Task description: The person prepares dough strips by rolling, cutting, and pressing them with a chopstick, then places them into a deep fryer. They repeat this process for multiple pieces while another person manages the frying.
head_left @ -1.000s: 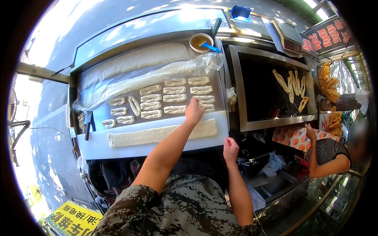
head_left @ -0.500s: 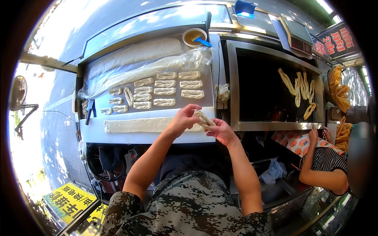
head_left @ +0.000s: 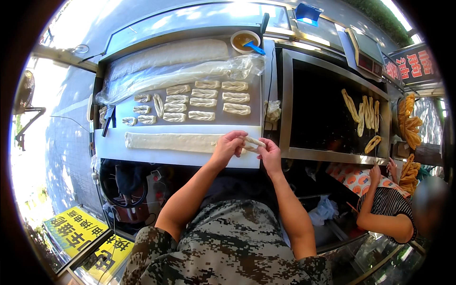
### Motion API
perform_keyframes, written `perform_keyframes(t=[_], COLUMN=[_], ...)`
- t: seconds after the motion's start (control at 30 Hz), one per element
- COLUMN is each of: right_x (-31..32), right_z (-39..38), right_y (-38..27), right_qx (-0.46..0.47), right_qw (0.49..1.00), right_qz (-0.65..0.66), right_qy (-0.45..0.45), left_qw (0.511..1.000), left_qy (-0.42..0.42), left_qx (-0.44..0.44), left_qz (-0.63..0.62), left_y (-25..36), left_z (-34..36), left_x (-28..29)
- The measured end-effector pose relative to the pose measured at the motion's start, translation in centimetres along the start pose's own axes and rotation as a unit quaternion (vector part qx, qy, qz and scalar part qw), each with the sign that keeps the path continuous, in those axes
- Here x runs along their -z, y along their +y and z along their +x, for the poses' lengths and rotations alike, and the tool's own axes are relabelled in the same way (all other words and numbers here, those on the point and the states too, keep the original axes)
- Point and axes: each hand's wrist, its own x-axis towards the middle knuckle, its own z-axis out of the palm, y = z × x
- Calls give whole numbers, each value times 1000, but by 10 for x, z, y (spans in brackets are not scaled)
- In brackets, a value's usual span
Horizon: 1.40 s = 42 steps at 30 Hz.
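My left hand [head_left: 230, 147] pinches one end of a short strip of raw dough [head_left: 253, 141]. At its other end, the fingers of my right hand [head_left: 270, 154] close on it. The piece looks twisted and hangs level above the front of a white board [head_left: 190, 161]. Left of my hands lies a long flat band of dough [head_left: 171, 141], its right end partly hidden behind my left hand. Beyond it, several twisted dough pieces [head_left: 203, 102] rest in rows on the metal worktop, with larger dough slabs [head_left: 175, 54] under clear plastic film behind them.
A bowl of yellowish liquid [head_left: 243, 39] with a blue-handled brush stands at the back. To the right is a fryer of dark oil [head_left: 327, 104] with long frying dough sticks [head_left: 365, 114]. A co-worker's hand [head_left: 375, 175] is at its near edge. Fried sticks [head_left: 409, 123] fill a basket beyond.
The dough between my hands has gone from a slanted, folded bundle to a straighter, twisted strip. My right hand has shifted slightly. The whole view has turned a little. In the fryer, one piece shows a wider loop.
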Motion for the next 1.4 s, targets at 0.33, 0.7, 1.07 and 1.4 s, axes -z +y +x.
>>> perform_keyframes(t=[0.33, 0.7, 1.07, 1.4], right_x=[53, 110, 91, 185], right_z=[4, -44, -51, -108], right_y=[13, 27, 25, 51], right_qx=[18, 131, -28, 3], right_qw=[889, 825, 924, 849], right_qz=[293, -514, 289, 379], right_qy=[352, 195, 250, 369], left_qw=[951, 937, 982, 993], left_qy=[152, 238, 104, -19], left_qx=[-9, -33, 74, 84], left_qz=[-270, -254, -137, -76], left_y=[-10, 12, 10, 73], left_z=[11, 12, 32, 90], left_x=[107, 178, 156, 98])
